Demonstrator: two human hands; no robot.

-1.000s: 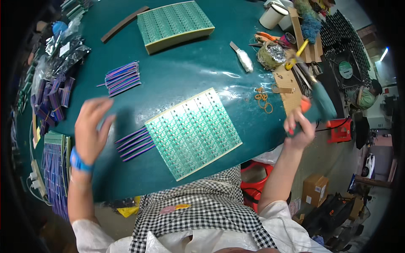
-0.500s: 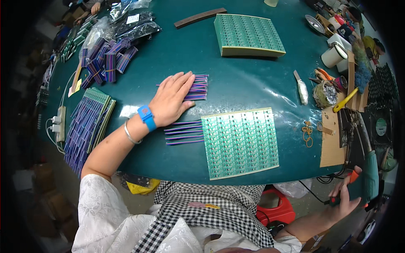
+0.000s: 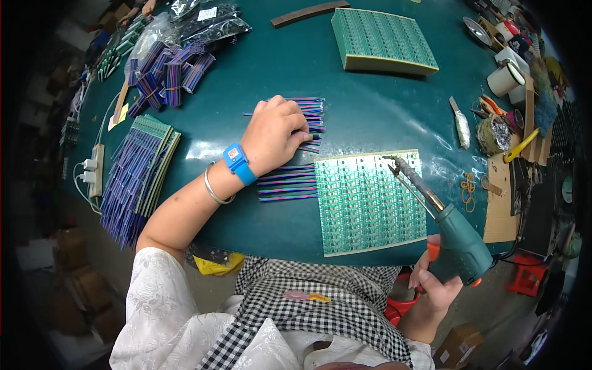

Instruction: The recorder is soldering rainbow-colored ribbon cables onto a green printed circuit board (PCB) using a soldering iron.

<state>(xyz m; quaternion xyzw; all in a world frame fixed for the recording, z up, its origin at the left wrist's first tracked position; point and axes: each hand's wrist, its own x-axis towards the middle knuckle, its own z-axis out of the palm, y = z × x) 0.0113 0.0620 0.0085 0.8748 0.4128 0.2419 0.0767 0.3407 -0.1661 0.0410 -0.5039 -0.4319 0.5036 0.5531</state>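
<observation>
My right hand is wrapped round the grip of a green soldering gun with an orange trigger. Its metal tip hovers over the upper right of a green circuit board panel. Several striped ribbon wires stick out from the panel's left edge. Beyond them, a row of loose ribbon wires lies on the table, with my left hand over it. The fingers of that hand are curled, thumb and forefinger pinching a wire at the near side of the row; the fingertips are partly hidden.
A thick stack of panels stands at the back, beside a dark bar. Wired boards and bundled wires lie left, near a power strip. Rubber bands, a wrapped blade and cardboard lie right.
My right hand has brought the soldering gun from the far right to above the panel. My left hand, flat on the loose wires before, has curled its fingers. The whole view has shifted slightly.
</observation>
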